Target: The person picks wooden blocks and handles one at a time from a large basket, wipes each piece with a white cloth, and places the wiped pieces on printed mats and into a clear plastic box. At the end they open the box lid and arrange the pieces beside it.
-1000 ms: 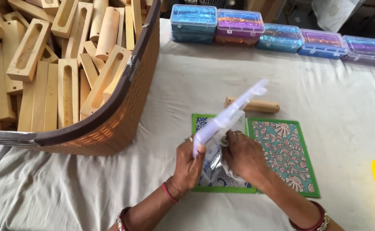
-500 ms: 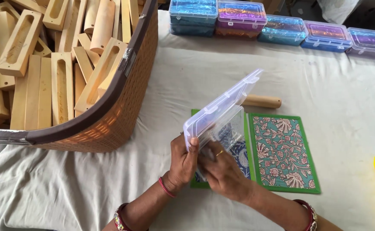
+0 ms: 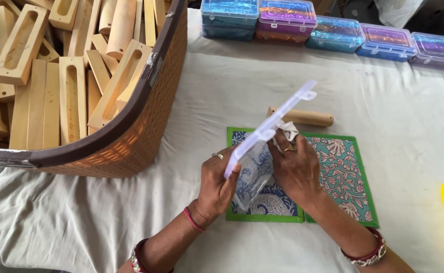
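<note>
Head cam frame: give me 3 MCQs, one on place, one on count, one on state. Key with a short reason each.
1. Where is the wooden cylinder?
A. in the basket
B. on the cloth beyond the printed mats
C. in the right hand

2. How many printed mats lie under the hands?
A. two
B. four
C. one

3. The clear plastic case is:
A. flat on the table
B. held tilted by both hands
C. stacked on the coloured boxes

Key: B, it lies just past the mats; A, a blue mat and a teal mat; B, left hand and right hand grip it.

Bare forearms, red bangles on both wrists, rings on both hands (image 3: 262, 177), perhaps gold.
</note>
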